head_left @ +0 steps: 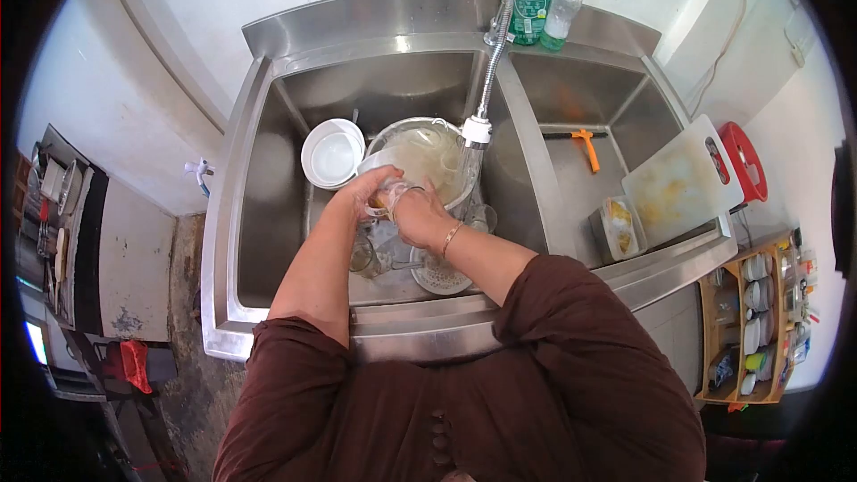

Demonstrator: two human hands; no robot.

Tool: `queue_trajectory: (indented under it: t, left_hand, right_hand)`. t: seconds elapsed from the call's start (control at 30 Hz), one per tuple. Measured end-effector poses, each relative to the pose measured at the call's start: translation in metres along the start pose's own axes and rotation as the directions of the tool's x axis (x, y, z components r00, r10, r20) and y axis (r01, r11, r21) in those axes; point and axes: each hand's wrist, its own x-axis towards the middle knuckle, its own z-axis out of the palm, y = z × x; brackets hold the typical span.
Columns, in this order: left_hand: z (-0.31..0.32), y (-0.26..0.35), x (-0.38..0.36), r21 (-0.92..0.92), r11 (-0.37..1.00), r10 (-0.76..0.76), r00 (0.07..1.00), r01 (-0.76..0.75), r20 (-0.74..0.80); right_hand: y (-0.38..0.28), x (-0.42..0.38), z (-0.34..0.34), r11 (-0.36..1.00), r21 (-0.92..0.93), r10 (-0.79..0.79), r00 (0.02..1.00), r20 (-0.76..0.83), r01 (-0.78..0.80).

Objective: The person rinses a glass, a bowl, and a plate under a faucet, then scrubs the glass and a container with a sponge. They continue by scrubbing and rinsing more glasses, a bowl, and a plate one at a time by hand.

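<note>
My left hand [375, 191] is closed around what looks like a clear, soapy drinking glass [397, 187] above the left sink basin. Pressed up against it is my right hand [421, 217], its fingers curled and partly hidden. Between the hands shows a yellow-orange patch that looks like a sponge [382, 202]. Just beyond them sits a large round basin [451, 138] of cloudy water with dishes in it. White bowls [335, 157] are stacked to its left. Below my hands lie a glass [361, 254] and a patterned plate [440, 278], partly covered by my right arm.
A flexible faucet [487, 94] hangs over the basin. The right sink holds an orange-handled squeegee [586, 150], a plastic container [618, 228] and a leaning cutting board [683, 180]. A green pouch [530, 7] and a plastic bottle [562, 13] stand on the back ledge.
</note>
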Motion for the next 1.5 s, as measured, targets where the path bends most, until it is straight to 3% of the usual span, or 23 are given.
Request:
queue_trajectory:
  t: [0.03,0.07,0.17,0.23,0.27,0.33,0.47,0.53,0.57,0.63,0.7,0.73,0.9,0.97,1.03,1.1,1.13,1.17,1.27,1.33,1.37,1.43,1.5]
  left_hand:
    - [0.008,0.005,-0.014,0.050,0.994,-0.089,0.989,0.095,-0.116]
    - [-0.013,-0.009,0.017,-0.088,0.984,-0.142,0.979,0.156,0.148]
    - [-0.023,-0.012,0.022,-0.168,0.980,-0.046,0.949,0.102,0.311]
    - [-0.027,-0.008,0.019,-0.161,0.986,0.041,0.849,0.052,0.527]
    - [-0.026,-0.005,0.018,-0.167,0.986,0.121,0.693,-0.001,0.711]
    - [-0.008,-0.001,0.008,-0.172,0.984,0.153,0.650,-0.035,0.744]
    - [-0.004,-0.008,0.022,-0.215,0.976,0.196,0.566,-0.035,0.801]
    - [-0.011,-0.005,0.018,-0.230,0.973,0.202,0.570,-0.023,0.796]
    - [-0.020,-0.002,0.015,-0.277,0.961,0.239,0.580,-0.024,0.778]
    - [-0.022,0.003,0.010,-0.325,0.945,0.278,0.592,-0.028,0.756]
    - [-0.013,0.003,0.009,-0.574,0.819,0.216,0.926,0.000,0.309]
    - [0.008,0.008,0.003,-0.543,0.821,0.272,0.958,-0.179,0.095]
    - [0.032,0.003,0.015,-0.670,0.721,0.324,0.941,-0.178,0.099]
    - [0.037,0.003,0.018,-0.728,0.662,0.355,0.930,-0.179,0.095]
    - [0.041,0.005,0.011,-0.703,0.705,0.144,0.990,-0.098,0.006]
    - [0.033,-0.012,0.036,-0.596,0.700,0.596,0.781,-0.393,0.185]
    - [0.045,-0.009,0.014,-0.797,0.599,0.693,0.543,-0.071,0.473]
    - [0.038,-0.010,0.023,-0.797,0.600,0.691,0.547,-0.069,0.473]
    - [0.028,0.011,0.016,-0.699,0.671,0.393,0.918,-0.247,0.053]
    - [0.011,0.017,-0.002,-0.617,0.777,0.353,0.898,-0.125,0.263]
    - [0.002,0.018,-0.005,-0.500,0.866,0.279,0.846,-0.016,0.455]
    - [-0.003,0.017,-0.001,-0.433,0.899,0.175,0.845,0.072,0.505]
    - [-0.003,0.018,0.000,-0.323,0.937,0.121,0.744,0.133,0.657]
  right_hand:
    - [0.004,0.004,0.000,0.993,-0.075,-0.088,0.994,0.070,0.093]
    - [0.012,0.010,-0.001,0.992,-0.077,-0.091,0.994,0.066,0.096]
    - [0.028,0.020,-0.038,0.969,0.241,-0.112,0.968,0.224,0.057]
    - [0.045,0.013,-0.067,0.383,0.904,-0.318,0.892,0.320,-0.188]
    - [0.047,0.013,-0.070,0.387,0.903,-0.316,0.894,0.319,-0.186]
    - [0.050,0.012,-0.074,-0.035,0.896,-0.170,0.886,0.431,-0.443]
    - [0.053,0.011,-0.084,-0.093,0.863,-0.174,0.861,0.477,-0.497]
    - [0.049,0.016,-0.082,0.331,0.900,0.138,0.958,0.251,-0.283]
    - [0.050,0.015,-0.084,0.332,0.900,0.139,0.958,0.250,-0.283]
    - [0.040,0.010,-0.102,0.708,0.693,0.422,0.868,-0.262,-0.135]
    - [0.032,0.019,-0.080,0.722,0.692,0.390,0.843,-0.372,-0.029]
    - [0.011,0.016,-0.068,0.800,0.597,0.380,0.822,-0.425,-0.062]
    - [-0.015,0.003,-0.050,0.985,0.118,-0.012,0.743,-0.669,0.122]
    - [-0.002,0.014,-0.056,0.959,0.284,0.142,0.821,-0.553,0.025]
    - [0.009,0.021,-0.051,0.804,0.590,0.460,0.710,-0.533,-0.078]
    - [-0.006,0.006,-0.044,0.920,0.386,0.319,0.694,-0.645,-0.064]
    - [-0.021,-0.004,-0.050,0.974,0.225,0.164,0.709,-0.686,-0.007]
    - [-0.029,-0.008,-0.052,0.997,0.058,0.002,0.711,-0.703,0.054]
    - [-0.009,0.017,-0.051,0.947,0.309,0.175,0.667,-0.724,0.087]
    - [0.009,0.030,-0.055,0.793,0.604,0.477,0.697,-0.536,-0.079]
    - [0.026,0.034,-0.059,0.794,0.602,0.477,0.697,-0.536,-0.081]
    - [0.048,0.027,-0.079,0.188,0.982,0.294,0.955,-0.047,-0.010]
    - [0.057,0.011,-0.090,0.089,0.987,0.219,0.969,0.113,-0.135]
